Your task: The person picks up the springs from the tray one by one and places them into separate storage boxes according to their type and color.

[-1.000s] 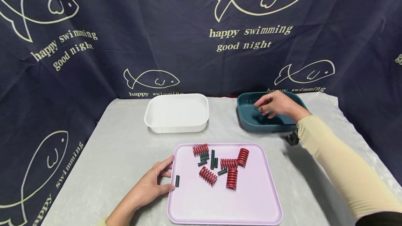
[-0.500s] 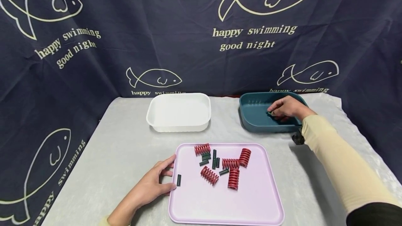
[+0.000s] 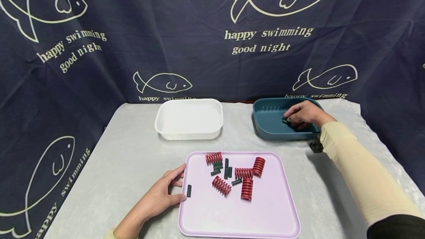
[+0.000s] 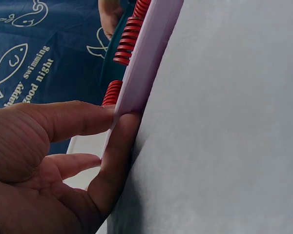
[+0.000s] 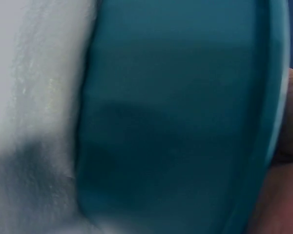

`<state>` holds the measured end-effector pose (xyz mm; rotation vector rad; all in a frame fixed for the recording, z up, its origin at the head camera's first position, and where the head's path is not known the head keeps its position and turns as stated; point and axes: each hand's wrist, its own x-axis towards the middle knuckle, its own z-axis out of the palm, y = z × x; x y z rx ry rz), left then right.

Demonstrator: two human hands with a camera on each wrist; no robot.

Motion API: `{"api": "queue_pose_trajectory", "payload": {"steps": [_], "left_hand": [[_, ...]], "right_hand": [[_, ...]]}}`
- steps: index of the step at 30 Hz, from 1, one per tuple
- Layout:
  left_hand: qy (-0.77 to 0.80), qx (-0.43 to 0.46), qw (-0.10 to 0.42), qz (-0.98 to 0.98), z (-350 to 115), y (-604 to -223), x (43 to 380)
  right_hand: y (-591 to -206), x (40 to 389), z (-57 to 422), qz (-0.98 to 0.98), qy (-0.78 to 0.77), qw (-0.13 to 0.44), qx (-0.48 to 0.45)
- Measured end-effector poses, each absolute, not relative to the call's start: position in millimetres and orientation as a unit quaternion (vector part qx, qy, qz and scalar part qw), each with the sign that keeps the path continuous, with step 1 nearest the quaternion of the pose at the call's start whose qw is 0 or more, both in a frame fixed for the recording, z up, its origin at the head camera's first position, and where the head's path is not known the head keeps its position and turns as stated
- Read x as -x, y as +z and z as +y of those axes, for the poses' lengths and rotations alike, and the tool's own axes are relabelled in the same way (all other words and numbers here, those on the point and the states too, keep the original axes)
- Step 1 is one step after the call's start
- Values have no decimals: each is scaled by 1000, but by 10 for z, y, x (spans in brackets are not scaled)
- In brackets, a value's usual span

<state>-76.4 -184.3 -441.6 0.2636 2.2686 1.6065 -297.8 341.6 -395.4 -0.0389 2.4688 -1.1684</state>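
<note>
My left hand [image 3: 162,194] holds the left rim of a lilac tray [image 3: 262,213]; in the left wrist view its thumb and fingers pinch the tray's edge [image 4: 141,73]. On the tray lie several thick red coil springs [image 3: 246,189] and several small dark green springs [image 3: 226,168]. One small green spring [image 3: 189,190] sits apart by the left rim, close to my thumb. Inside the teal bin, my right hand [image 3: 303,113] reaches low, its fingertips pinching a small dark green spring [image 3: 284,121]. The right wrist view shows mostly the bin's outer wall [image 5: 176,97], which hides the fingertips.
A white bin [image 3: 189,119] stands at the back, left of the teal bin [image 3: 269,119], behind the tray. Both are on a grey cloth-covered table [image 3: 116,165]. A dark blue curtain [image 3: 199,28] with fish drawings hangs behind.
My right hand has moved rightward and lower inside the teal bin with the small spring, then has almost stopped. The left hand stays on the tray. The head view has shifted slightly.
</note>
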Motion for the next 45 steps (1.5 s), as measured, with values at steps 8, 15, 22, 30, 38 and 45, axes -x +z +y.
{"api": "queue_pose_trajectory", "payload": {"steps": [8, 15, 22, 30, 38, 45], "left_hand": [[550, -102, 163, 813, -1843, -4422, 778], [554, -99, 166, 809, -1841, -4432, 786], [556, -97, 165, 809, -1839, -4430, 789], [571, -87, 176, 797, -1843, -4430, 787], [579, -83, 179, 791, -1845, -4440, 781], [578, -84, 178, 792, -1846, -4448, 774]], "right_hand": [[-3816, 2953, 3320, 887, -427, 172, 38], [-3620, 2865, 3070, 886, -427, 155, 89], [-3459, 2731, 2751, 884, -418, 155, 142], [-3394, 2548, 2381, 876, -407, 163, 202], [-3532, 2416, 2057, 844, -424, 207, 254], [-3721, 2327, 1834, 818, -441, 252, 270]]}}
